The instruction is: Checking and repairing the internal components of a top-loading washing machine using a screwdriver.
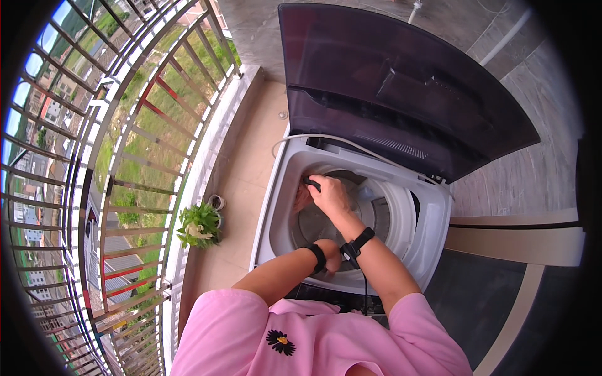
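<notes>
Beneath me stands a grey top-loading washing machine (268, 216) with its dark lid (401, 75) raised. My right hand (330, 195) reaches across to the far left part of the opening, its fingers closed round a short black handle (310, 182). A pinkish patch shows just beside this handle; what it is, I cannot make out. The metal drum (316, 222) lies below both hands. My left hand (329, 255) hangs bent down inside the near part of the opening, its fingers hidden. Black bands circle both wrists, and the right one carries a small device (351, 254) with a cable.
A pale hose (332, 138) runs along the machine's back edge. To the left, a potted plant (199, 224) stands on the tiled floor (235, 235) by a metal railing (135, 169). Grey tiled wall (527, 144) rises behind the lid, and dark panels (483, 294) flank the right side.
</notes>
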The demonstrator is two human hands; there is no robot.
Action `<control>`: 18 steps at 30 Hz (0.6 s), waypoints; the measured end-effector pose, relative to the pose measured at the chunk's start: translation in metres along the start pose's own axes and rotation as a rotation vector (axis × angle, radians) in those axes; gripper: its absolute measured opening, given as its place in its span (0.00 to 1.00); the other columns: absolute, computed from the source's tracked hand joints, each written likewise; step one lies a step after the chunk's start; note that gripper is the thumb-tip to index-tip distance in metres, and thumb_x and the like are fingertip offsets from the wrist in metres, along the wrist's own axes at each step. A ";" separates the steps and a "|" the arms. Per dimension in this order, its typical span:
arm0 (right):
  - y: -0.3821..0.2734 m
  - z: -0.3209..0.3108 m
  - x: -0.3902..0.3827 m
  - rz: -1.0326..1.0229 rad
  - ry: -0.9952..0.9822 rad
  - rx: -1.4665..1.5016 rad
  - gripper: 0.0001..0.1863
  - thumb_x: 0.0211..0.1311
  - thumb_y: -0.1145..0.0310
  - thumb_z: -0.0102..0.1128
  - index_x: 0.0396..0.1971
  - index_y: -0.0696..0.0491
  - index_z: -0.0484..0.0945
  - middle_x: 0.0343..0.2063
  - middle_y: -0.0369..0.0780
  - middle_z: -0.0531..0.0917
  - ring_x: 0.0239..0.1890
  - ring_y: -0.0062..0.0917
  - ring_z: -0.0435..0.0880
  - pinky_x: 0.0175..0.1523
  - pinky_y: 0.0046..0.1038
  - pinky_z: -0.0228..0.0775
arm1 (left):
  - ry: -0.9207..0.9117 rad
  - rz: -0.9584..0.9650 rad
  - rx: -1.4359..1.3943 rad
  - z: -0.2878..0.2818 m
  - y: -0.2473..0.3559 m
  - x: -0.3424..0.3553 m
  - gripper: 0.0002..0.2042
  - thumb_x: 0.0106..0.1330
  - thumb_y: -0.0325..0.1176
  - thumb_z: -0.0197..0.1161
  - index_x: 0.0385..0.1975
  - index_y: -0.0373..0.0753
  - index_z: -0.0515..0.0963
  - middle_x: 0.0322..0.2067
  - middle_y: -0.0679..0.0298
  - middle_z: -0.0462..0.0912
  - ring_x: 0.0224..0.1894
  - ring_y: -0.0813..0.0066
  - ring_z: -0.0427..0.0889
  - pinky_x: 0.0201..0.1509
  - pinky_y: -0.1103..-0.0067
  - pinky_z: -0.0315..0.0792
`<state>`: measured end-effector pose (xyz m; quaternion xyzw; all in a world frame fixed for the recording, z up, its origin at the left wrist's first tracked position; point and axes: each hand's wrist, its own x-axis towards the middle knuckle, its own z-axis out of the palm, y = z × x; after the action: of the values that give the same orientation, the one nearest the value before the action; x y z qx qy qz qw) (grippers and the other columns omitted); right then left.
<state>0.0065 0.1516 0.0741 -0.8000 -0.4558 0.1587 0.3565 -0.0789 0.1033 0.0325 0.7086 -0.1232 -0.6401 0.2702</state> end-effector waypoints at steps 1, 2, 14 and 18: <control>0.000 0.002 0.004 0.096 -0.030 0.061 0.14 0.54 0.64 0.66 0.40 0.52 0.84 0.35 0.49 0.85 0.39 0.44 0.84 0.45 0.37 0.77 | -0.034 -0.026 -0.013 -0.001 -0.002 0.002 0.24 0.61 0.52 0.60 0.52 0.45 0.80 0.53 0.65 0.81 0.54 0.63 0.78 0.59 0.68 0.68; 0.006 0.004 0.005 0.102 -0.024 0.065 0.14 0.54 0.64 0.66 0.40 0.52 0.84 0.35 0.49 0.85 0.39 0.44 0.84 0.45 0.37 0.77 | -0.042 -0.029 -0.007 0.002 -0.006 0.007 0.24 0.61 0.52 0.60 0.52 0.45 0.80 0.53 0.65 0.81 0.54 0.63 0.78 0.59 0.68 0.68; 0.008 -0.080 -0.046 0.177 0.023 0.143 0.14 0.55 0.64 0.66 0.40 0.52 0.82 0.35 0.46 0.85 0.39 0.43 0.84 0.45 0.37 0.77 | 0.237 -0.036 -0.209 0.003 -0.043 -0.028 0.26 0.62 0.51 0.57 0.58 0.45 0.74 0.44 0.55 0.83 0.31 0.60 0.84 0.39 0.65 0.75; 0.025 -0.101 -0.067 0.218 0.033 -0.044 0.13 0.55 0.65 0.66 0.40 0.52 0.82 0.35 0.46 0.85 0.39 0.43 0.84 0.44 0.38 0.77 | 1.154 -0.272 -0.150 -0.002 -0.045 -0.023 0.33 0.58 0.38 0.61 0.62 0.26 0.65 0.65 0.44 0.63 0.68 0.45 0.60 0.68 0.63 0.61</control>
<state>0.0442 0.0439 0.1215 -0.8549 -0.3637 0.1733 0.3269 -0.0877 0.1530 0.0271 0.9302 0.1808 -0.1878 0.2583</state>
